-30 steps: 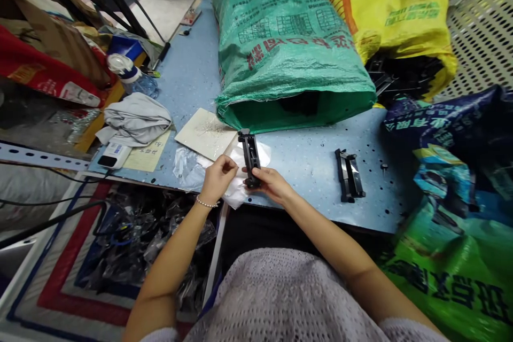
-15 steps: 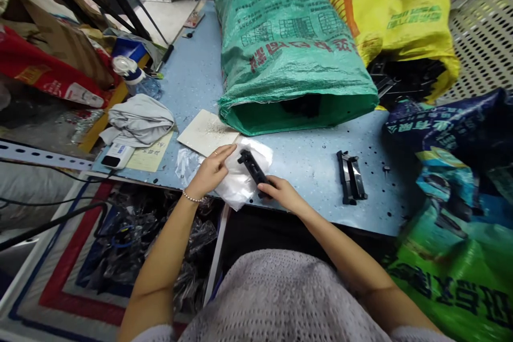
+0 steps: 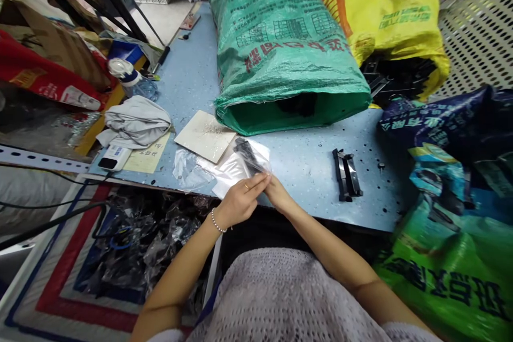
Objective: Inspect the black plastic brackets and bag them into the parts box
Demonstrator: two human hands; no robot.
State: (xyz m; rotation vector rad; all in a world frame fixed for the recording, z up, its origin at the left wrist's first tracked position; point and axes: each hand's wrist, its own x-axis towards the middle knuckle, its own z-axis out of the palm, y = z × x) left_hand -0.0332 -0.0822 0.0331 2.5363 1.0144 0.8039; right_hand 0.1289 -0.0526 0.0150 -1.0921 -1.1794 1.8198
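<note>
A black plastic part [image 3: 246, 154] lies inside a clear plastic bag [image 3: 262, 154] near the front edge of the blue table. My left hand [image 3: 242, 199], with a ring and a beaded bracelet, pinches the near end of this bag. Right beside it, my right hand [image 3: 277, 192] is closed on the same end, its fingers partly hidden by the left. More clear bags [image 3: 224, 173] lie flat under the bagged part. A beige tile [image 3: 205, 136] with small crumbs is just behind. Another black part [image 3: 347, 175] rests on the table to the right.
A large green sack [image 3: 288, 64] lies open toward me on the table [image 3: 184, 75]. Behind it is a yellow sack [image 3: 393, 5] of black parts. Grey cloth [image 3: 136, 122], a white device [image 3: 115, 157] and a bottle [image 3: 130, 77] stand left. Below left, a bin holds bagged parts [image 3: 160, 246].
The black part has gone from bare in my right hand to inside a clear bag. My left hand has moved right and closed on the bag's near end, beside my right hand.
</note>
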